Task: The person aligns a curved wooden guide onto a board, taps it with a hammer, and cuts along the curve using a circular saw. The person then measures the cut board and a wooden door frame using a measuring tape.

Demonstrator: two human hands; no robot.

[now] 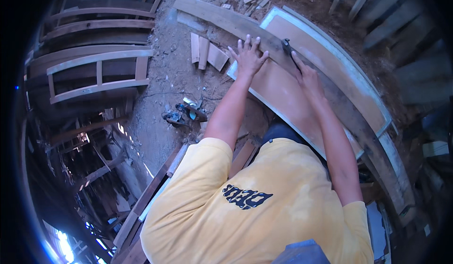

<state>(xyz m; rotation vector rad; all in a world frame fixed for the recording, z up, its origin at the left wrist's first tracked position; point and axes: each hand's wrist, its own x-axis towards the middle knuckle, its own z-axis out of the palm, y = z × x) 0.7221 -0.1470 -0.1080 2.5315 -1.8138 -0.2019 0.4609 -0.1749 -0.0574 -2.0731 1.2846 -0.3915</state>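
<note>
A long, dark wooden plank point(347, 94) lies across a flat tan panel point(297, 106) with pale edges. On the plank's far left part, my left hand point(250, 59) rests with its fingers spread, holding nothing. Just to its right, my right hand point(309, 80) grips a slim black hand tool point(289, 49) with a small hooked head. That tool lies over the plank, its head pointing away from me. Its lower end is covered by my fingers, and its exact kind is hard to make out.
Short wood offcuts point(207, 52) lie on the dirt floor point(163, 82) beyond my left arm. A corded power tool point(188, 111) sits left of that arm. Wooden frames point(99, 73) stand at the far left. Several boards point(406, 23) lean at the far right.
</note>
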